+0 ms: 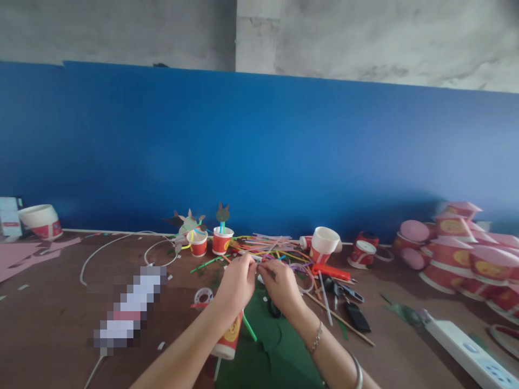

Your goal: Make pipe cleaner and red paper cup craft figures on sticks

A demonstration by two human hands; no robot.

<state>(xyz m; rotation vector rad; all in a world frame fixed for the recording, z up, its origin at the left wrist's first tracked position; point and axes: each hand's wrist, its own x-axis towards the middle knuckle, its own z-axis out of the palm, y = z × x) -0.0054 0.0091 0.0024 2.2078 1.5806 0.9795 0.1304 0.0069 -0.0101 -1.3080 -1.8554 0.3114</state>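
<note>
My left hand (238, 282) and my right hand (279, 282) meet at the middle of the table, thumbs and fingertips pinched together. What lies between the fingertips is small and whitish; I cannot make out its kind. Under my left forearm a red paper cup (232, 336) lies on its side, partly hidden, beside a green straw (249, 327). Dark green paper (270, 351) spreads beneath both wrists. Left of my left hand sits a roll of clear tape (203, 296). Beyond the fingers lies a pile of coloured straws and strips (267, 244).
Cups with animal cut-outs (223, 243) stand at the back. A white cup (324, 243), red-handled tool (330, 272), keys (352, 292) and wooden stick (344, 321) lie right. Stacked red cups (450, 254) and a power strip (470, 346) are far right. A cable (87, 259) curls left.
</note>
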